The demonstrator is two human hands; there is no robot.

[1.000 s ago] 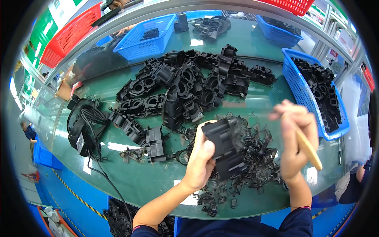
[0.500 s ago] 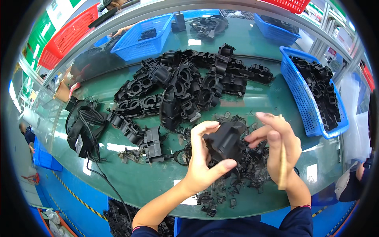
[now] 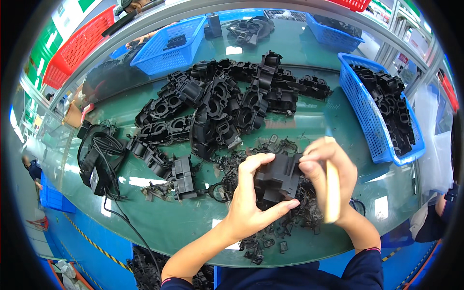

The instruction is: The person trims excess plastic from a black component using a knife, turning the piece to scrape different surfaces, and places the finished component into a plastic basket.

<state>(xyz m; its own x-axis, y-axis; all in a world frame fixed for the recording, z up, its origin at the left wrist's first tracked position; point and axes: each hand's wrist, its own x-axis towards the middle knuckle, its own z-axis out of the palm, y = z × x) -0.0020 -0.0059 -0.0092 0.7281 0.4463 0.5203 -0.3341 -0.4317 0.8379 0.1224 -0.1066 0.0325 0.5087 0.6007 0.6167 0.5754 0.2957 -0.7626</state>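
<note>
My left hand is wrapped around a black moulded plastic part, thumb along its near side and fingers on its left. At the part's upper right edge, my right hand has its thumb and fingertips drawn together. A pale wooden-looking stick is held in that hand, running down past the palm, slightly blurred. Whether it carries a blade or tip cannot be seen. Below and around both hands lies a litter of small black plastic scraps.
A heap of black plastic parts covers the table's middle. At the right stands a blue basket filled with similar parts; another blue basket is at the back left. A black device with coiled cable sits at the left.
My right hand has closed in to the left, its fingertips coming against the black part's edge. The part has turned in my left hand and shows a different face.
</note>
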